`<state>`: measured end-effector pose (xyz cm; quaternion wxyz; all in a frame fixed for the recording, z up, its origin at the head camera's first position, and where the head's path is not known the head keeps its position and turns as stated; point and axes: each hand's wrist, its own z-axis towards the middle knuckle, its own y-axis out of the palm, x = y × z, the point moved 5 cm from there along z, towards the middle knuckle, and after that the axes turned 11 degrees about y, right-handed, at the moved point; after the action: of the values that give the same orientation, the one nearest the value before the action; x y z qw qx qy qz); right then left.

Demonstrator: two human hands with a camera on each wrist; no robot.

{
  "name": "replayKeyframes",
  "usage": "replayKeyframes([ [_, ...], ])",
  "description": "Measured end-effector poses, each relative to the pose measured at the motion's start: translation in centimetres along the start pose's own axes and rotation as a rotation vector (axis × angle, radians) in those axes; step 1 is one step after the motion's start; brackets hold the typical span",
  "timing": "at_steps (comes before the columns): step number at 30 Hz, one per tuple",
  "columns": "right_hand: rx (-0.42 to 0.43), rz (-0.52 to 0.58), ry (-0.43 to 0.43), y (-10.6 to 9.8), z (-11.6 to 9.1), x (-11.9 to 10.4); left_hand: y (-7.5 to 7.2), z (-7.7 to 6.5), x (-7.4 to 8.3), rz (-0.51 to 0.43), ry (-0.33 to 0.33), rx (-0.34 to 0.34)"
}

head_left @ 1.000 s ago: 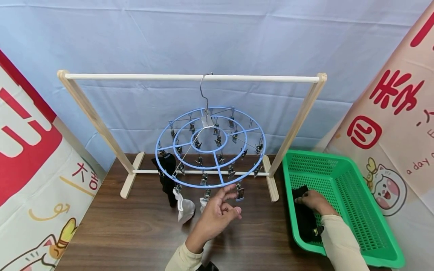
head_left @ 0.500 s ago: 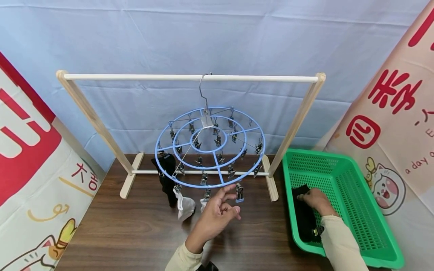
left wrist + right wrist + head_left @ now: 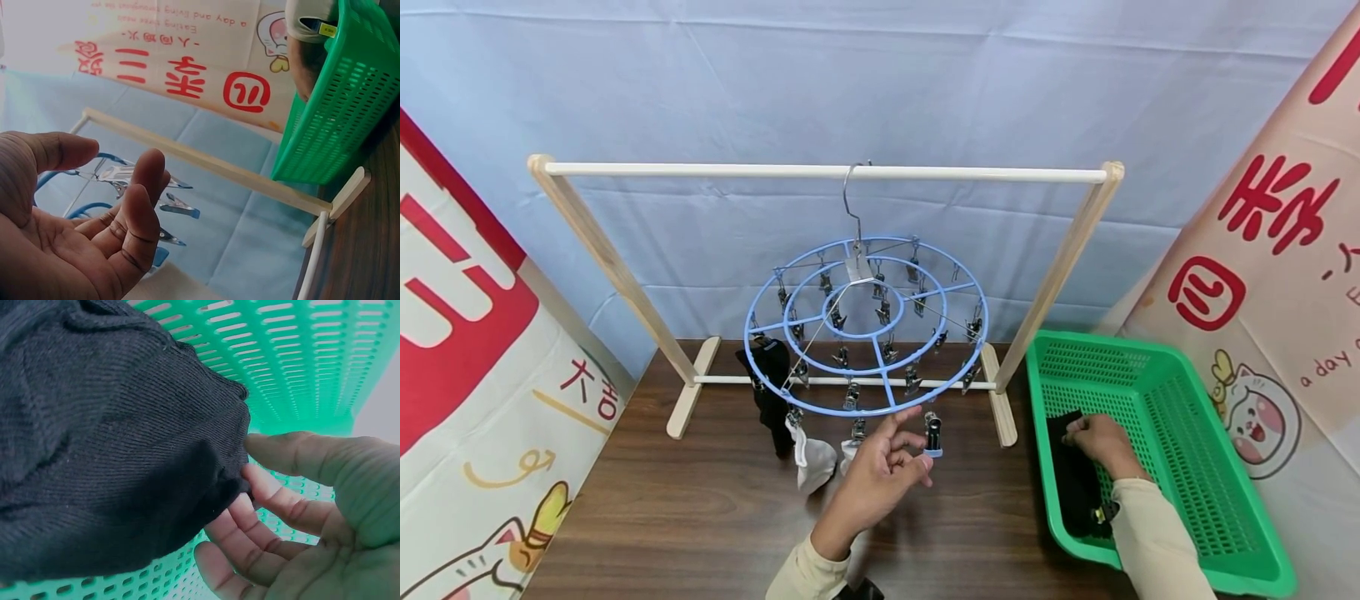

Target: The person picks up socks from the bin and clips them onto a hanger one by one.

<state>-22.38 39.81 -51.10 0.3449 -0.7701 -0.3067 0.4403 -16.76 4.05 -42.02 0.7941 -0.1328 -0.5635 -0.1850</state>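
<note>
A round blue clip hanger (image 3: 880, 412) hangs by its metal hook, with several metal clips around its rings. At its front rim is my left hand (image 3: 868, 483), index finger raised up to the ring and the other fingers loosely bent, holding nothing. Right beside those fingers dangles a clip with a blue tip (image 3: 932, 435). Over in the green basket (image 3: 1232, 500), my right hand (image 3: 1105, 444) pinches the end of a black ribbed sock (image 3: 1072, 487) between thumb and fingers. In the right wrist view the sock (image 3: 125, 437) lies bunched, with fingertips at its edge.
A wooden rack (image 3: 700, 171) carries the hanger above a brown table (image 3: 700, 517). Black socks (image 3: 769, 375) hang at the hanger's left, and white socks (image 3: 814, 462) at its front. Printed cloth banners (image 3: 1285, 275) stand at both sides.
The clip beside my left hand has turned and swung slightly. Both hands have stayed almost in place, the right one still at the sock.
</note>
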Motion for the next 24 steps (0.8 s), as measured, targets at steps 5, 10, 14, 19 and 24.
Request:
replayKeyframes([
  [5,0.002,0.024,0.037,-0.05,0.05,0.08,0.13,0.14,0.13,-0.010,-0.012,0.010],
  [10,-0.003,0.026,0.063,-0.08,0.12,0.19,0.27,0.29,0.18,-0.024,-0.009,-0.003],
  [14,-0.011,0.044,0.074,-0.06,0.20,0.29,0.33,0.34,0.22,-0.034,-0.011,-0.006],
  [19,-0.014,0.051,0.080,-0.09,0.21,0.45,0.38,0.48,0.30,-0.035,-0.010,-0.012],
  [24,-0.024,0.034,0.075,-0.16,0.07,0.36,0.45,0.66,0.43,-0.029,-0.016,-0.018],
])
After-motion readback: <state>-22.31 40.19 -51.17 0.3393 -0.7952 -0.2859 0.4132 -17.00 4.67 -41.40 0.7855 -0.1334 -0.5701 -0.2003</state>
